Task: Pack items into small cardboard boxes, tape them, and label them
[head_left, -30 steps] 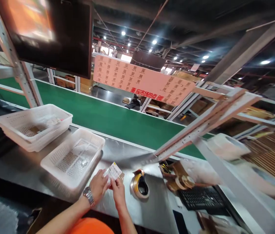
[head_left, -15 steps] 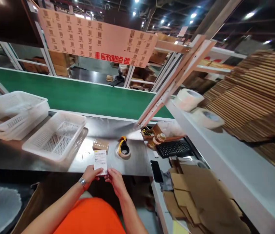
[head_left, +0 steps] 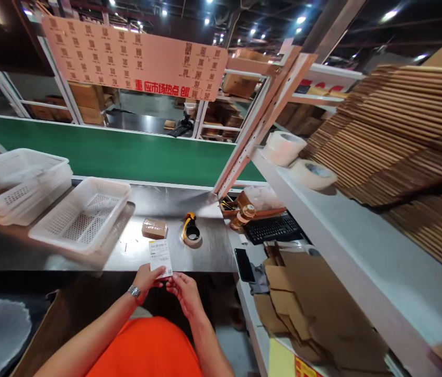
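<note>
A white printed shipping label [head_left: 160, 255] is held over the front edge of the metal bench. My left hand [head_left: 147, 280], with a watch on its wrist, grips the label's lower left part between thumb and fingers. At the lower right corner, my right hand [head_left: 183, 292] pinches the label with its fingertips. Just beyond the label lies a small brown box [head_left: 154, 229] wrapped with clear tape. To its right a yellow and black tape dispenser [head_left: 191, 229] rests on the bench.
White plastic baskets [head_left: 83, 214] stand at the left. Behind the metal bench [head_left: 213, 251] runs a green conveyor belt [head_left: 146, 157]. To the right are a phone [head_left: 244, 265], a keyboard [head_left: 273, 228], flattened cardboard [head_left: 318, 298] and a shelf with tape rolls [head_left: 283, 148] and stacked cartons [head_left: 393, 120].
The view has shifted slightly to the right, so the surroundings sit further left. Both hands keep their hold on the label, and the box and tape dispenser lie as before.
</note>
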Demonstrator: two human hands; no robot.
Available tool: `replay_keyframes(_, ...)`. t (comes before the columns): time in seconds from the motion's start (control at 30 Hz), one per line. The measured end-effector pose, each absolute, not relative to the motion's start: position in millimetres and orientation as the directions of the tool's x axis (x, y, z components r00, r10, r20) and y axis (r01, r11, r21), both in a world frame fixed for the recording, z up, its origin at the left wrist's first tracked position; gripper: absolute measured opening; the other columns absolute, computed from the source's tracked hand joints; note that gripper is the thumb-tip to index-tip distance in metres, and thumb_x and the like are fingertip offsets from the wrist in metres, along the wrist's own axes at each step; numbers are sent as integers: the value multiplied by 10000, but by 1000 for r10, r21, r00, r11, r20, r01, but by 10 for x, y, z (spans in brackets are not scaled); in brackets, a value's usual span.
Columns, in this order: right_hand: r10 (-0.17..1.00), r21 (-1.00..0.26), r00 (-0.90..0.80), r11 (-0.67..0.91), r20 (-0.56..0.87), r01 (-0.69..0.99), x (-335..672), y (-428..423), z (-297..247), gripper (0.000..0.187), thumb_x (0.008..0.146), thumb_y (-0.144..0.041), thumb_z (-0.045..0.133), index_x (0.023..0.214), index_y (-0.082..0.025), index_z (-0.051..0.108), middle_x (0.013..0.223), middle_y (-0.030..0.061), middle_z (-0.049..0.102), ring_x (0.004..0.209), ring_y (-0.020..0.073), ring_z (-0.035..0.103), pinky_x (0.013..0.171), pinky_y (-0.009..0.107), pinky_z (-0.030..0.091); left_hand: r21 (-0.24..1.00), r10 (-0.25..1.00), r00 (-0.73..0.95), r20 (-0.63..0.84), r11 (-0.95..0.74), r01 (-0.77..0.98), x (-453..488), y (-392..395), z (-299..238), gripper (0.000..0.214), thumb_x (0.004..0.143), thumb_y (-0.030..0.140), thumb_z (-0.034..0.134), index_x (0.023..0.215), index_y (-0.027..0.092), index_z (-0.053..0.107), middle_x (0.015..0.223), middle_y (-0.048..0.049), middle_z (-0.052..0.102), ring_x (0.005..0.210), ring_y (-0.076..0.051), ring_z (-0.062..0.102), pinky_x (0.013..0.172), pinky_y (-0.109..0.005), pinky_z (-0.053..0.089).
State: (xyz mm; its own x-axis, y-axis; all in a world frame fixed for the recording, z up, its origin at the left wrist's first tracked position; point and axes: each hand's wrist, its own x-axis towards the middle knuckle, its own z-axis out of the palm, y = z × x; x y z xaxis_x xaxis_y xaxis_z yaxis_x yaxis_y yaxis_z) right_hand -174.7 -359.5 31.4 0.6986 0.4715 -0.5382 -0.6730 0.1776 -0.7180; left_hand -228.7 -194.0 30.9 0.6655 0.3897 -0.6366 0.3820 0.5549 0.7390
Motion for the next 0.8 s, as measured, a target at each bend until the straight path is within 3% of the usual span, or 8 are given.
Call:
replay_keyframes(0.3, 381, -767, 764, 186, -520, -615, -1664, -3771, 288, 641, 487, -653, 1139, 811, -145, 920, 779, 79, 850, 709, 166, 751, 701, 281, 628, 735, 287, 708, -646, 483, 475, -2117, -2072, 237, 286, 946, 229, 947, 1160, 90, 819, 1042, -199, 913, 861, -297, 910, 580, -258, 648)
replay_keyframes(0.4, 341, -788, 790, 183, -511, -588, -1666, -3823, 248, 578, 527, -649, 1109, 770, -165, 910, 742, 62, 832, 695, 167, 739, 686, 278, 607, 768, 349, 685, -640, 255, 587, -2071, -2124, 234, 487, 886, 275, 964, 1307, 101, 793, 1329, -254, 873, 1110, -376, 898, 792, -379, 724)
replay_keyframes(0.5, 304, -799, 807, 185, -507, -572, -1689, -3867, 210, 549, 547, -641, 1093, 759, -170, 909, 727, 60, 823, 675, 165, 726, 675, 284, 591, 870, 486, 793, -367, -122, 478, -2078, -2174, 239, 610, 779, 270, 973, 1346, 116, 806, 1566, -268, 770, 1441, -427, 758, 1147, -490, 655)
replay_keyframes(0.57, 291, -823, 823, 159, -488, -545, -1713, -3892, 193, 540, 577, -655, 1072, 759, -173, 912, 707, 55, 812, 658, 161, 704, 667, 289, 573, 908, 356, 911, -209, -275, 315, -2098, -2195, 249, 439, 832, 366, 907, 1219, 163, 868, 1451, -212, 839, 1415, -386, 764, 1208, -469, 608)
replay_keyframes(0.6, 296, -838, 829, 136, -475, -529, -1727, -3904, 187, 536, 598, -667, 1057, 755, -175, 911, 695, 52, 807, 651, 162, 694, 665, 292, 564, 915, 257, 947, -193, -301, 268, -2106, -2201, 256, 347, 884, 438, 848, 1125, 191, 888, 1310, -178, 887, 1306, -359, 808, 1162, -451, 622)
replay_keyframes(0.67, 318, -864, 835, 82, -450, -497, -1758, -3931, 174, 530, 642, -689, 1027, 737, -182, 906, 682, 47, 801, 649, 167, 683, 669, 302, 556, 904, 123, 963, -238, -336, 266, -2110, -2208, 273, 362, 954, 553, 726, 949, 225, 878, 1013, -118, 902, 1024, -308, 840, 1004, -408, 643)
replay_keyframes(0.8, 328, -867, 836, 85, -441, -491, -1829, -4009, 127, 542, 671, -703, 1016, 732, -177, 901, 701, 51, 814, 661, 167, 685, 692, 304, 557, 859, 151, 931, -333, -358, 366, -2086, -2227, 288, 451, 917, 648, 704, 771, 227, 770, 744, -46, 781, 773, -247, 716, 802, -360, 572)
